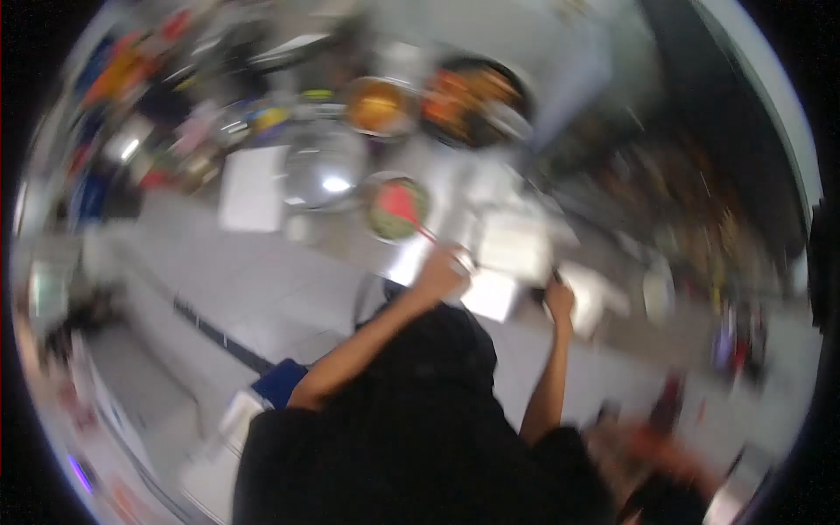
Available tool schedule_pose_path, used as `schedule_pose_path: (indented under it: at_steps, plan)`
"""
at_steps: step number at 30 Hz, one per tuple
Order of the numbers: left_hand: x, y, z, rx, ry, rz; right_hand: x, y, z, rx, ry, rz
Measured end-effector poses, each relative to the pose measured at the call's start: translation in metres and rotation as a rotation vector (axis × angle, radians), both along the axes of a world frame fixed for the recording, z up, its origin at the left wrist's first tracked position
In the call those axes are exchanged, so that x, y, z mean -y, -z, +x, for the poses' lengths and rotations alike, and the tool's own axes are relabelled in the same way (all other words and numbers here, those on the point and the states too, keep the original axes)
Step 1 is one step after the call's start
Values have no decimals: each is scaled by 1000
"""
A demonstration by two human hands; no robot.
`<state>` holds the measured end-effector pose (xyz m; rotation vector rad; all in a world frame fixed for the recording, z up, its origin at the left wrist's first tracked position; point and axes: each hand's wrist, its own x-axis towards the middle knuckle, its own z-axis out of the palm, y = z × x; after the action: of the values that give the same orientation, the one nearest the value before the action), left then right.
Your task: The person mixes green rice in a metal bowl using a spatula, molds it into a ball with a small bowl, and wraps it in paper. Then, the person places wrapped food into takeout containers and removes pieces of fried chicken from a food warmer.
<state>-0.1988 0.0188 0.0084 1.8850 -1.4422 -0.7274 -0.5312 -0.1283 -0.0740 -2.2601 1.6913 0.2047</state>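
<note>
My left hand (443, 273) is closed around the handle of a red spatula (400, 202). The spatula's broad head lies over a bowl (374, 229) with green contents; blur hides whether it touches them. My right hand (560, 300) is closed at the counter's front edge, by a small dark shape that I cannot make out. White, paper-like sheets (514, 245) lie between and beyond the two hands.
Behind the bowl stand a pot of orange liquid (378, 107) and a black pan (472, 138) with orange-red food. To the left are a shiny round metal lid or bowl (324, 166) and a white board-like slab (252, 188). Everything is motion-blurred.
</note>
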Motion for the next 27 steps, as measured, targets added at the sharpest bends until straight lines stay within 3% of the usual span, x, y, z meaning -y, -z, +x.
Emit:
schedule_pose_path:
  at_steps: [1, 2, 4, 5, 7, 16, 19, 21, 23, 24, 27]
  plan:
    - [-3, -14, 0, -441, -148, 148, -8, -40, 11, 33, -35, -63]
    - [2, -81, -3, -373, -156, 48, -12, -55, 13, 151, 201, -26]
    - [2, -100, -2, -858, -372, 289, -25, -89, 25, 198, 354, -98]
    - [3, -98, -3, -855, -342, 304, -22, -101, 29, 180, 392, 14]
    - [1, -93, -7, -974, -415, 270, -24, -108, 31, 170, 396, -14]
    - [53, -77, -60, -874, -206, 296, 29, -82, 58, 248, 269, -34]
    - [70, -60, -76, -891, -201, 265, 3, -112, 64, 512, 337, -265]
    - [79, -62, -93, -917, -231, 220, -23, -143, 73, 824, 437, -144]
    - [80, -66, -117, -979, -220, 159, -50, -167, 84, 1218, 502, 155]
    - [80, -72, -125, -832, -145, 174, -58, -171, 87, 1380, 569, 284]
    - [84, -70, -136, -879, -120, 236, -46, -166, 61, 1427, 701, 415]
